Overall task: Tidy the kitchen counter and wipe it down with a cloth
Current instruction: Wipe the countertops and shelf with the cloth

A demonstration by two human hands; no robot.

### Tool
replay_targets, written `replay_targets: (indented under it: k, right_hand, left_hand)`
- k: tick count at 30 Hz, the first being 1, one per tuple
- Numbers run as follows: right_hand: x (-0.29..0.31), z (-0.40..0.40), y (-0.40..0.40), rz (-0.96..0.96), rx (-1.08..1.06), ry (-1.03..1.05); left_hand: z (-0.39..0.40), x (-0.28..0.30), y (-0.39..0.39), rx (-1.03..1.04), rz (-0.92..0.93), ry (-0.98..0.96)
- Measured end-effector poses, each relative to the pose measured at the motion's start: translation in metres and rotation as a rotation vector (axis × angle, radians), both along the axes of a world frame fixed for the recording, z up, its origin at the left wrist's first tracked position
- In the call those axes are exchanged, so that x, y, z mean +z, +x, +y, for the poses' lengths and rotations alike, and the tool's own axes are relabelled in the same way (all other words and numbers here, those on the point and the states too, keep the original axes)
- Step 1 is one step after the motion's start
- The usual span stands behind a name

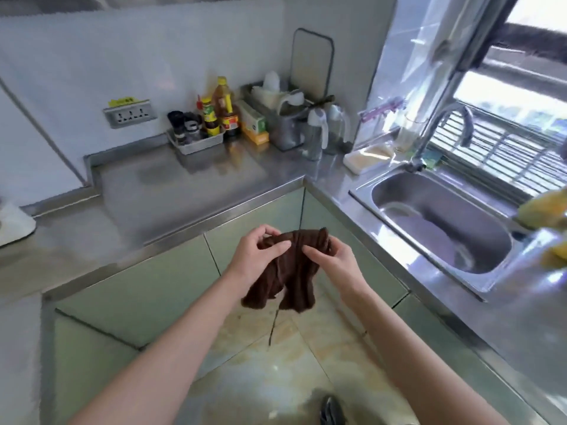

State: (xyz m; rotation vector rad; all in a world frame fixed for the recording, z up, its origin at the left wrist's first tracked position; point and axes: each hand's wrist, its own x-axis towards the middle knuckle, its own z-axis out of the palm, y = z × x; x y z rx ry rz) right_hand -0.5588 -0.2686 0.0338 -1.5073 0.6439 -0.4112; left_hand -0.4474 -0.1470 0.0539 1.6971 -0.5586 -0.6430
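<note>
An L-shaped steel counter (pixel 171 191) wraps the corner. Against the back wall stand a small tray (pixel 201 144) of condiment bottles, a yellow-green box (pixel 254 122) and a grey rack (pixel 283 130). A white dish (pixel 365 157) sits near the tap, beside the sunken sink (pixel 441 222).

Both forearms are bare — no sleeves; a dark shoe (pixel 333 411) shows below.

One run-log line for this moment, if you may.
left hand: holds cloth | right hand: holds cloth | cloth: off counter | wiping: not begun
</note>
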Motion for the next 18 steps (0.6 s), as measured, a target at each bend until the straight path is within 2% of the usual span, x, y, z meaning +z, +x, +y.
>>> replay_targets:
  k: [9,15,18]
  right_hand:
    - [-0.016,-0.148,-0.137,-0.084,-0.227,0.037]
    - [-0.045,-0.222,-0.219,-0.046,-0.47,0.179]
    - [-0.052,-0.25,-0.237,0.005,-0.577,0.181]
  left_hand:
    - [-0.167,-0.008,-0.064,-0.413,-0.04,0.138]
    - [-0.288,-0.026,-0.135,-0.566,-0.144,0.192]
    - [-0.33,-0.038,-0.162,-0.587,-0.142,0.22]
